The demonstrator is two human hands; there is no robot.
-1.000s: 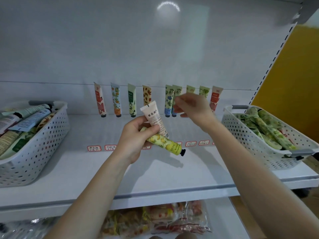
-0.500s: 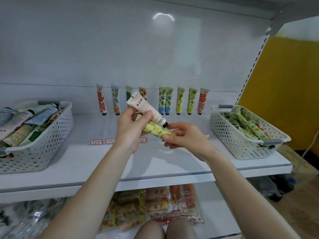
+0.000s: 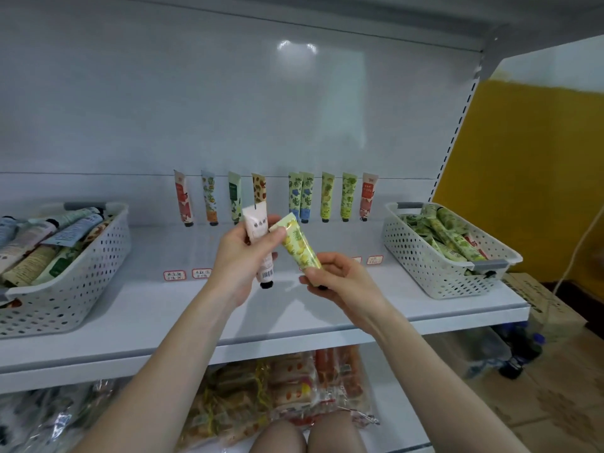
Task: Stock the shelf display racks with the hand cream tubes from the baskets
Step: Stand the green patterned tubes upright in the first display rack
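Both hands now share the load. A second ago my left hand (image 3: pixel 240 259) held two tubes together, while my right hand (image 3: pixel 343 282) was up at the row of standing tubes (image 3: pixel 327 197) in the upper middle of the frame. Since then the right has dropped to centre frame and pinched the cap end of the yellow-green tube (image 3: pixel 299 245) between thumb and fingertips. Its crimped end now tilts up and left, just beside my left thumb; whether the thumb touches it I cannot tell. The left stays curled round the pale pink tube (image 3: pixel 256 225), now upright with its cap down.

I judge the yellow-green tube goes to the rack next, and the pink one waits.

Both forearms rise from the bottom edge and meet over the shelf (image 3: pixel 163 315), palms half turned toward each other. The left basket (image 3: pixel 108 256) and right basket (image 3: pixel 421 259), at the frame's sides, hold many tubes.
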